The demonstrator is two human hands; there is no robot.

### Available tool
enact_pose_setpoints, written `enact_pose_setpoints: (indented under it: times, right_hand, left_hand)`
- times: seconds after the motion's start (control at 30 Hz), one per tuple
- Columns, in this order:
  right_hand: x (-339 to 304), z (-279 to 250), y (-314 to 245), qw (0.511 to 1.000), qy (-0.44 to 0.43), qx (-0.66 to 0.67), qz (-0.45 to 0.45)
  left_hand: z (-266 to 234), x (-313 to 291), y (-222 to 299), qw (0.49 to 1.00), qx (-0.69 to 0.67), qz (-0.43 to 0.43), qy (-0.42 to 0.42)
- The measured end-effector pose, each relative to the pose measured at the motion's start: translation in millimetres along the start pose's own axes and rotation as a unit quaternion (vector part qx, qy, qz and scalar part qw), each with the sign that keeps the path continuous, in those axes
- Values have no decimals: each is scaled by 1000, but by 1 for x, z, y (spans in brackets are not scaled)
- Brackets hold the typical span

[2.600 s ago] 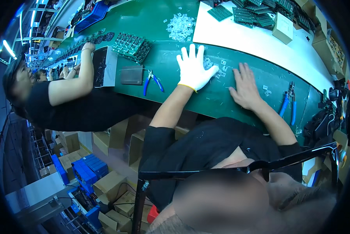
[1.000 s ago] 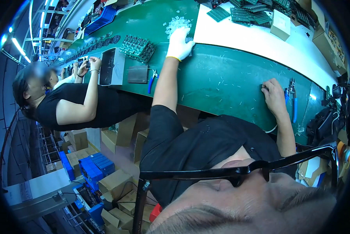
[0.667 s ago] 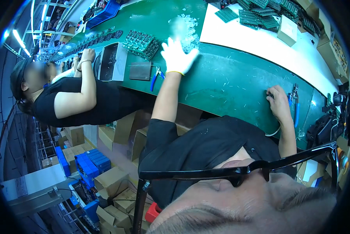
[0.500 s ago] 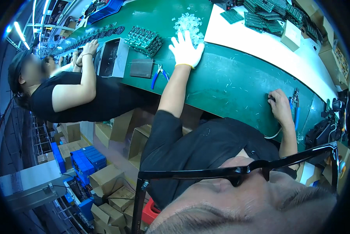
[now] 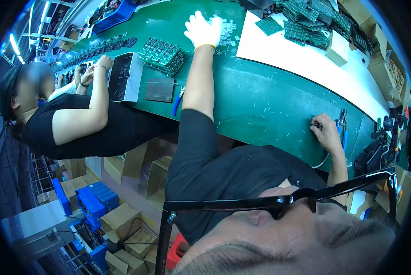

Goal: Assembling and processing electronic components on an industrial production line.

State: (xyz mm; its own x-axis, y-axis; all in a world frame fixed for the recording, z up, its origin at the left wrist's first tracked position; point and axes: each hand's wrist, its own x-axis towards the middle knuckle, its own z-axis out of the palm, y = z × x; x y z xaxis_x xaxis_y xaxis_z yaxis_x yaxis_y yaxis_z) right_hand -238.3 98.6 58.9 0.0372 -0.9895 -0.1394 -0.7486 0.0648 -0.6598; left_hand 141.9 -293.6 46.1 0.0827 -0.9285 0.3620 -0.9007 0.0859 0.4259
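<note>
My left hand, in a white glove, reaches to the far side of the green table. Its fingers are spread, palm down, at the left edge of a pile of small clear plastic pieces, partly covering it. My bare right hand rests near the table's right part. Its fingers curl around a small dark piece, too hidden to name. Just right of that hand lie pliers with blue handles. Thin whitish slivers are scattered over the tabletop between my hands.
A stack of green circuit boards, a grey bin, a dark flat block and blue-handled cutters lie leftward. A co-worker stands at the left. More boards and a small white box cover the white sheet.
My gloved left hand has moved left and farther out, from the pile's near edge to its left side. My right hand keeps its curled grip in nearly the same place.
</note>
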Motion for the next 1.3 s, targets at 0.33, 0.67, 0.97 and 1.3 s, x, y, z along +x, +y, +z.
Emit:
enact_pose_setpoints:
  times: [0.33, 0.67, 0.97, 1.3]
  right_hand:
    - [72, -12, -71, 995, 6, 10, -100]
    - [197, 46, -113, 987, -3, -10, -161]
    - [212, 117, -115, 964, 58, -88, -243]
    - [210, 102, -122, 990, 11, -55, -128]
  left_hand:
    - [37, -39, -10, 980, 168, 109, -17]
    - [-5, -1, 2, 984, -33, 44, -167]
    - [6, -24, -7, 950, 87, 175, -244]
    - [-1, -40, -5, 992, 47, 88, -82]
